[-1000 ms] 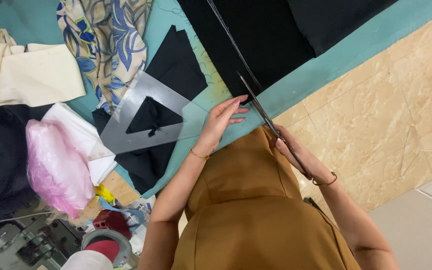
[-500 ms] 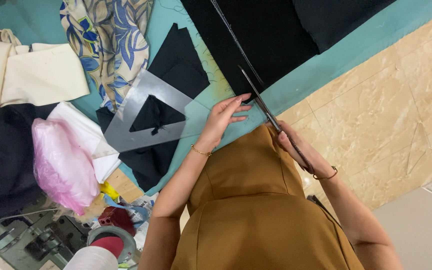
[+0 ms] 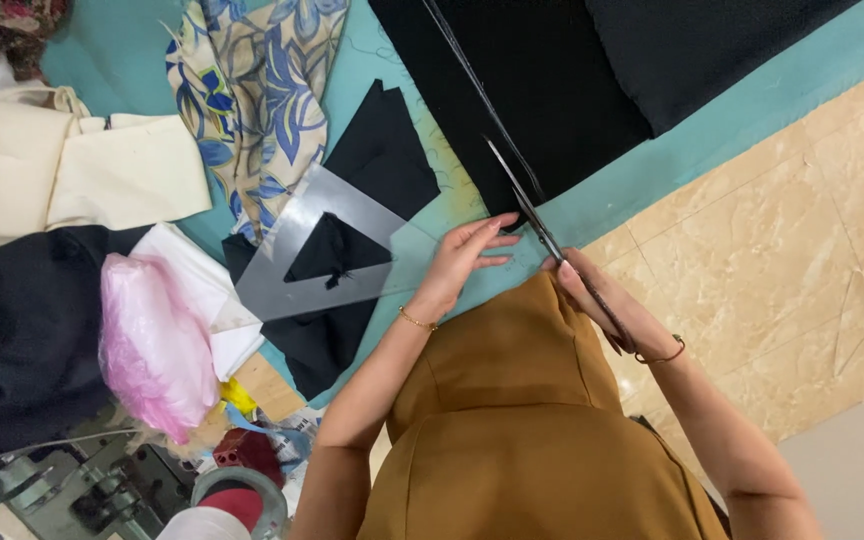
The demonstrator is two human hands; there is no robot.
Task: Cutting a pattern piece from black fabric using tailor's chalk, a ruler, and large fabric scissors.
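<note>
My right hand (image 3: pixel 592 295) grips a pair of long scissors (image 3: pixel 522 200), whose blades point up into the near edge of a large black fabric (image 3: pixel 552 90) on the teal table (image 3: pixel 732 120). A thin cut strip runs up the fabric from the blades. My left hand (image 3: pixel 462 255) lies flat with fingers spread on the table, fingertips at the fabric edge just left of the blades. A thin bracelet circles each wrist.
A grey triangular set square (image 3: pixel 282 270) rests on black fabric pieces (image 3: pixel 392 160) to the left. Floral cloth (image 3: pixel 252 90), cream cloth (image 3: pixel 82 180), a pink plastic bag (image 3: pixel 152 345) and a sewing machine (image 3: pixel 72 490) lie further left. Beige tiled floor (image 3: pixel 782 260) shows at right.
The view has drifted slightly. Both hands stay in the same place on the scissors and at the fabric edge.
</note>
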